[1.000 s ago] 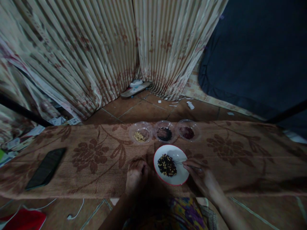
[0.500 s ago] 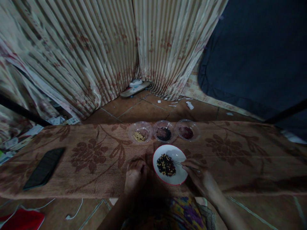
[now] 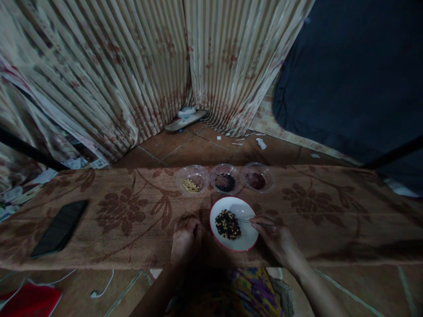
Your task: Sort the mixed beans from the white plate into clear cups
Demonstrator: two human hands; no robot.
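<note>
A white plate with a red rim (image 3: 246,240) stands on the cloth, with a heap of mixed black, dark red and yellowish beans (image 3: 228,224) on its left part. My right hand (image 3: 272,233) pinches thin metal tweezers (image 3: 246,220) at the plate's right edge, and their tips reach the heap. Left of the plate, my left hand (image 3: 185,235) rests curled on the cloth, seemingly holding nothing. Behind the plate three clear round bowls stand in a row: one with yellowish beans (image 3: 191,186), one with black beans (image 3: 225,182), one with dark red beans (image 3: 255,180).
A brown flowered cloth (image 3: 139,237) covers the long low table. A dark phone (image 3: 59,229) lies at its left end. Striped curtains (image 3: 139,79) hang beyond, with paper scraps (image 3: 261,143) on the tiled floor. Dark blue fabric (image 3: 350,79) fills the upper right.
The tweezers have shifted slightly and lie flatter over the plate. My left hand stays curled in the same spot. The whole view has moved a little.
</note>
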